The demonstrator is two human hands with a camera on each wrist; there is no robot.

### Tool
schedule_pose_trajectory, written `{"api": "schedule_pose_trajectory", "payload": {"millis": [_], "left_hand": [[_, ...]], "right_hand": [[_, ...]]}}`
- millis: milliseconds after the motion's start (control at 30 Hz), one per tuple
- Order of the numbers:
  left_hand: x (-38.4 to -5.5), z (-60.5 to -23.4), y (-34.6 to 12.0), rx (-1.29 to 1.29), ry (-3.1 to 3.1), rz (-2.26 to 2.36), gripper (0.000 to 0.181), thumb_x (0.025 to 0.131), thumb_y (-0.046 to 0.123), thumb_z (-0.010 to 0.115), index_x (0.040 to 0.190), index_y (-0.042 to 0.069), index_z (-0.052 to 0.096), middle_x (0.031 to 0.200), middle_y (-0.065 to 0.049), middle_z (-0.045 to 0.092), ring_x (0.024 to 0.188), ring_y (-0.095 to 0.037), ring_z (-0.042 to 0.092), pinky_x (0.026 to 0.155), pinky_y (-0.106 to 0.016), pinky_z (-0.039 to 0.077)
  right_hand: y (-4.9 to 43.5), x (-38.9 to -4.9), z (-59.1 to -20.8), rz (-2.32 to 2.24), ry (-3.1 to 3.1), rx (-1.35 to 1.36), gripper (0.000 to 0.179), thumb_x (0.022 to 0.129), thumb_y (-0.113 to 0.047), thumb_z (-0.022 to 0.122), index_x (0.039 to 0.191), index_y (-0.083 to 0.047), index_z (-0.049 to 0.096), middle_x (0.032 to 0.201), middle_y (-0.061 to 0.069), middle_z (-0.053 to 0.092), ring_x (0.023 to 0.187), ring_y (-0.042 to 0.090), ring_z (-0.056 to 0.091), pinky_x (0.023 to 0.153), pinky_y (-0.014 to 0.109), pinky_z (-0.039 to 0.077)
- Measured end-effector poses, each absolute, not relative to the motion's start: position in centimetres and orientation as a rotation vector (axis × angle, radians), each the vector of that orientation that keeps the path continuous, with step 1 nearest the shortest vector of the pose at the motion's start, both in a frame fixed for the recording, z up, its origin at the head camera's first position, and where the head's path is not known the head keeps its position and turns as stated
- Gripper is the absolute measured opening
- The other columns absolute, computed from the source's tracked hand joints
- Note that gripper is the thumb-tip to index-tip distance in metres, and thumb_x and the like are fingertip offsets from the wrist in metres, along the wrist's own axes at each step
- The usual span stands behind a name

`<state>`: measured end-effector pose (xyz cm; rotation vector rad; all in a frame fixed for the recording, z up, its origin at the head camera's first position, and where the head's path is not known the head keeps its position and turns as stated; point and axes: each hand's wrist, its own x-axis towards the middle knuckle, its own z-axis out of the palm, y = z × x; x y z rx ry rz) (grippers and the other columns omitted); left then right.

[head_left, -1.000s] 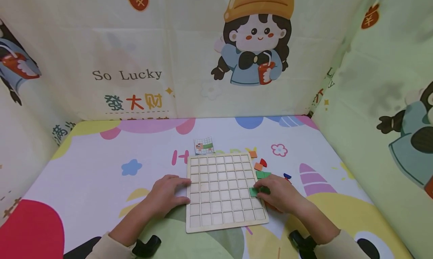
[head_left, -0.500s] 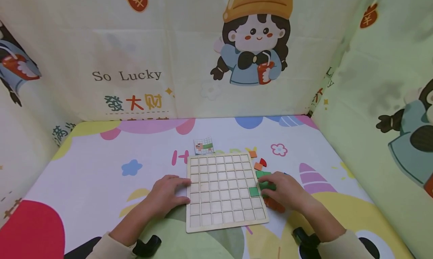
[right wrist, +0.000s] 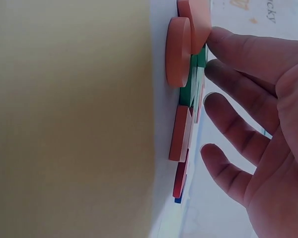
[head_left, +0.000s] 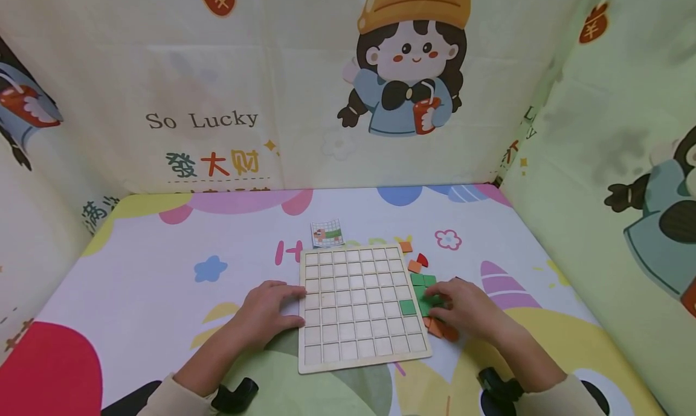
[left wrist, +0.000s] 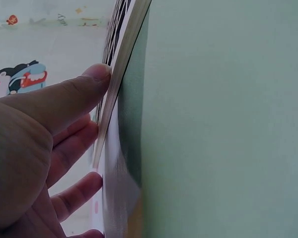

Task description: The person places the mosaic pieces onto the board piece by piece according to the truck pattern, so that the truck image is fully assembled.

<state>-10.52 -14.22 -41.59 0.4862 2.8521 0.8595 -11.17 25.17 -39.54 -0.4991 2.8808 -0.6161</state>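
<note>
A pale wooden grid board (head_left: 348,312) lies on the printed tablecloth, with one green square tile (head_left: 407,307) in a cell by its right side. My left hand (head_left: 266,313) rests at the board's left edge; in the left wrist view the thumb (left wrist: 97,74) touches that edge, fingers spread. Right of the board, my right hand (head_left: 469,307) hovers over a group of green tiles (head_left: 423,280), partly hiding them. Its fingers are loosely bent, and the right wrist view shows nothing pinched between them. A rounded orange piece (right wrist: 178,52) lies near its fingertips.
More orange pieces (head_left: 435,327) lie below the green tiles. Further back are an orange square (head_left: 406,247), another orange tile (head_left: 415,266) and a red piece (head_left: 422,260). A small picture card (head_left: 327,233) with a grid drawing lies behind the board. Printed cloth walls surround the table.
My right hand has let go of the green square tile, leaving it on the board, and has moved right over the loose green tiles. The left hand stays at the board's edge.
</note>
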Motion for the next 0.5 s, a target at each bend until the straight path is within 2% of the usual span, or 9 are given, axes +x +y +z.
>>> {"api": "schedule_pose_trajectory", "payload": {"millis": [200, 500], "left_hand": [[-10.51, -41.66, -14.25, 0.479, 2.85, 0.864, 0.05, 0.079, 0.027, 0.086, 0.126, 0.016, 0.071, 0.121, -0.001, 0.066, 0.123, -0.033, 0.05, 0.102, -0.054, 0.04], [-10.54, -41.71, -14.28, 0.479, 2.851, 0.861, 0.05, 0.08, 0.026, 0.086, 0.126, 0.015, 0.07, 0.121, -0.002, 0.066, 0.124, -0.034, 0.05, 0.101, -0.055, 0.04]], "right_hand": [[25.38, -11.03, -39.6, -0.612, 2.866, -0.508, 0.024, 0.084, -0.019, 0.082, 0.106, -0.014, 0.074, 0.101, -0.006, 0.067, 0.09, 0.016, 0.056, 0.081, 0.039, 0.053], [25.27, -11.0, -39.74, -0.58, 2.886, -0.502, 0.022, 0.085, -0.02, 0.081, 0.105, -0.014, 0.075, 0.1, -0.004, 0.068, 0.09, 0.017, 0.058, 0.081, 0.04, 0.053]]}}
